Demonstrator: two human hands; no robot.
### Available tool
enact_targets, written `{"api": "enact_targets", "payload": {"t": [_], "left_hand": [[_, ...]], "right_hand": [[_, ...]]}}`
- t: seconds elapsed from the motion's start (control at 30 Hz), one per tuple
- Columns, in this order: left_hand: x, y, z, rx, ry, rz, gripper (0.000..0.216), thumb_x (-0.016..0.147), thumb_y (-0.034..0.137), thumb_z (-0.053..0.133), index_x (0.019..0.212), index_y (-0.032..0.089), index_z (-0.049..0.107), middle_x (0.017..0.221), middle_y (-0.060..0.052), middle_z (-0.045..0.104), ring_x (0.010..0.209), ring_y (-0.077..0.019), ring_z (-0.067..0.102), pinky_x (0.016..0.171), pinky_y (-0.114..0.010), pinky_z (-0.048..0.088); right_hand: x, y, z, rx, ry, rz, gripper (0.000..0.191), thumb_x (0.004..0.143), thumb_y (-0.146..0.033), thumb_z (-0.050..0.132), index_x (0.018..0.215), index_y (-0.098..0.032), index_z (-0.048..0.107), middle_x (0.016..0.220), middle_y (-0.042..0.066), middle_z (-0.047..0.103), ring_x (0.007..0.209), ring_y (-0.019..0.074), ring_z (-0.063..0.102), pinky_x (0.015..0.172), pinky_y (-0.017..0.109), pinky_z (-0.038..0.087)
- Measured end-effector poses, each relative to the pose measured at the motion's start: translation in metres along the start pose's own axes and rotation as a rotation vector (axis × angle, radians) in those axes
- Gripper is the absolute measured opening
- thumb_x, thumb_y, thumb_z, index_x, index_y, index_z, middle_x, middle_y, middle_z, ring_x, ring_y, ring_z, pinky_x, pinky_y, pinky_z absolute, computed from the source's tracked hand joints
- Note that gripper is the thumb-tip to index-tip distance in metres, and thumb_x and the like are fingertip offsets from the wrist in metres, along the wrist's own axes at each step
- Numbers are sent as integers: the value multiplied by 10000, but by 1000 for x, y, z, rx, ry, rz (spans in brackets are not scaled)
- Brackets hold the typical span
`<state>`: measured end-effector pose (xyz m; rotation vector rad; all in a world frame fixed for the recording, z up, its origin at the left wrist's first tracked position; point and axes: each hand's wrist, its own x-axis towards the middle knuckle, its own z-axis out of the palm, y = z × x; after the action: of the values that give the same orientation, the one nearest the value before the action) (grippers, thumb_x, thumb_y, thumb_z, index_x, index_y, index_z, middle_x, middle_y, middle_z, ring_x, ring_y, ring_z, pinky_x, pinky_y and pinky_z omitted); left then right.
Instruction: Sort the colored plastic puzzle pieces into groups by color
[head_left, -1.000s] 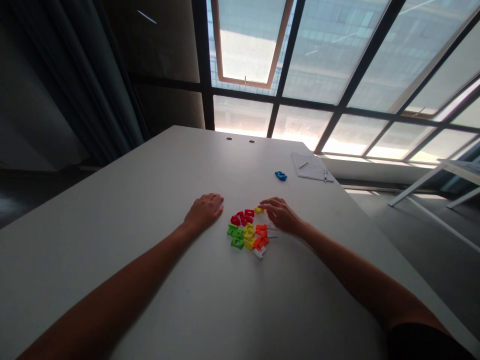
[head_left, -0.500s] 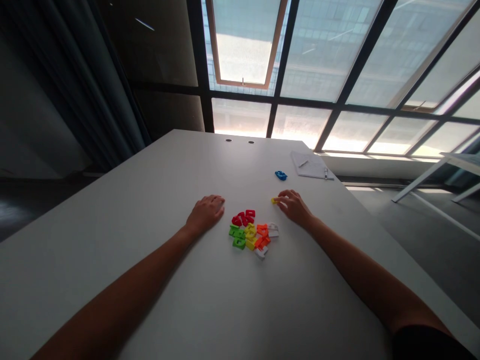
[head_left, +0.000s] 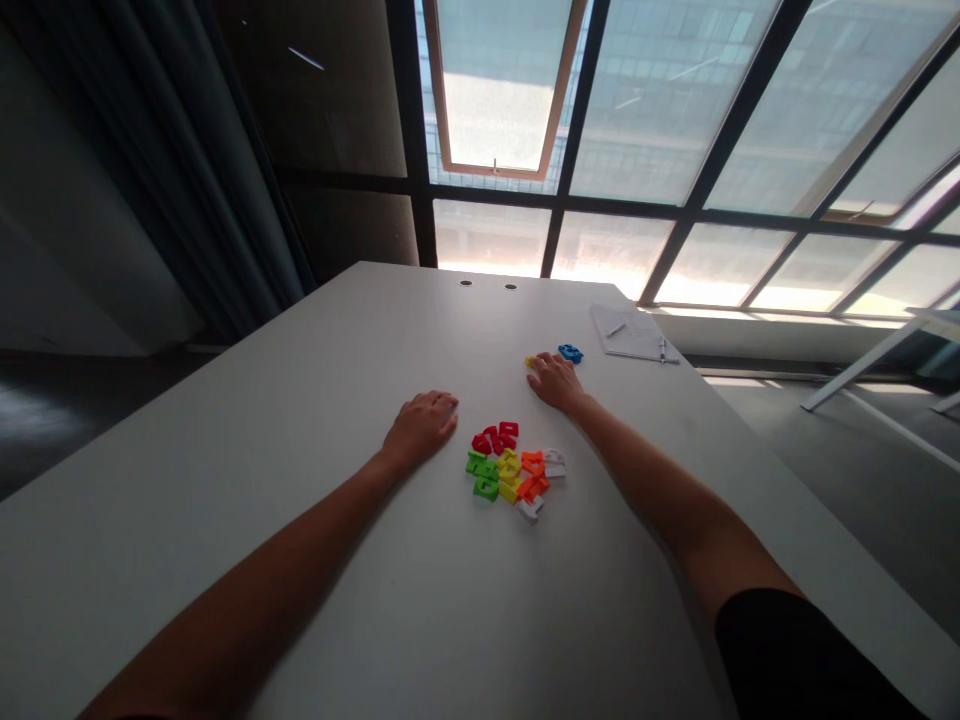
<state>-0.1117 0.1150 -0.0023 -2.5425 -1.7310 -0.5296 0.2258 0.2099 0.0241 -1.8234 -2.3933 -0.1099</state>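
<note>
My right hand (head_left: 555, 381) is stretched out over the far part of the white table (head_left: 315, 400), with a small yellow plastic piece (head_left: 529, 361) at its fingertips. Just beyond that hand lies a clump of blue pieces (head_left: 571, 353). My left hand (head_left: 423, 425) rests flat on the tabletop, fingers extended and holding nothing. To its right is a cluster of small plastic pieces grouped by colour: red (head_left: 496, 438), green (head_left: 484, 474), yellow (head_left: 509, 474), orange (head_left: 533, 477) and white (head_left: 553, 464). Their exact shapes are too small to make out.
Paper sheets (head_left: 634, 335) with pens on them lie near the table's right edge. Two round holes (head_left: 511, 287) are set in the far end. A dark curtain (head_left: 157, 150) hangs at left, windows rise behind, and another white table (head_left: 937, 325) stands at right.
My right hand has moved away from me and slightly left with the yellow piece, coming close to the blue pieces. My left hand stays in place; the view has shifted a little.
</note>
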Motion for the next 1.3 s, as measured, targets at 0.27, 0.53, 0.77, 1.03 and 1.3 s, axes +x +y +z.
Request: {"api": "enact_targets", "payload": {"t": [0.27,0.53,0.77,1.03,1.3], "left_hand": [[-2,3,-3,1,-14,-6,356,1116,294,605,1418,257,791,1532,-143,790,1389,-345,728,1172,-514,611],[-2,3,-2,-8,-15,0,368,1114,291,607,1425,264,802,1547,-148,783,1382,-348,729,1176,-523,611],[-2,3,-2,-30,-2,-2,368,1119,291,611,1432,261,802,1535,-151,791,1404,-356,722,1198,-532,605],[-2,4,-3,-21,-14,-5,381,1128,302,586,1445,253,791,1543,-150,785,1412,-355,713,1212,-532,597],[-1,4,-4,-15,-34,-6,389,1135,303,573,1454,232,783,1563,-152,779,1424,-355,712,1212,-531,597]], "right_hand": [[35,-6,5,7,-47,82,645,1228,-440,482,1842,-240,492,1887,186,471,1608,436,539,1298,582,467],[-4,-5,13,94,10,41,542,1199,-251,495,1705,-139,655,1705,210,686,1571,350,619,1333,450,446],[-74,2,25,306,85,-237,366,1130,-237,643,1423,-247,862,1563,142,801,1488,331,716,1317,526,528],[-130,0,-4,707,113,-577,290,1192,-390,644,1266,-316,914,1262,113,896,1158,297,847,1079,497,685],[-145,-26,-28,507,13,-742,358,1151,-252,691,1448,-340,870,1251,115,886,1146,297,813,1084,495,635]]}}
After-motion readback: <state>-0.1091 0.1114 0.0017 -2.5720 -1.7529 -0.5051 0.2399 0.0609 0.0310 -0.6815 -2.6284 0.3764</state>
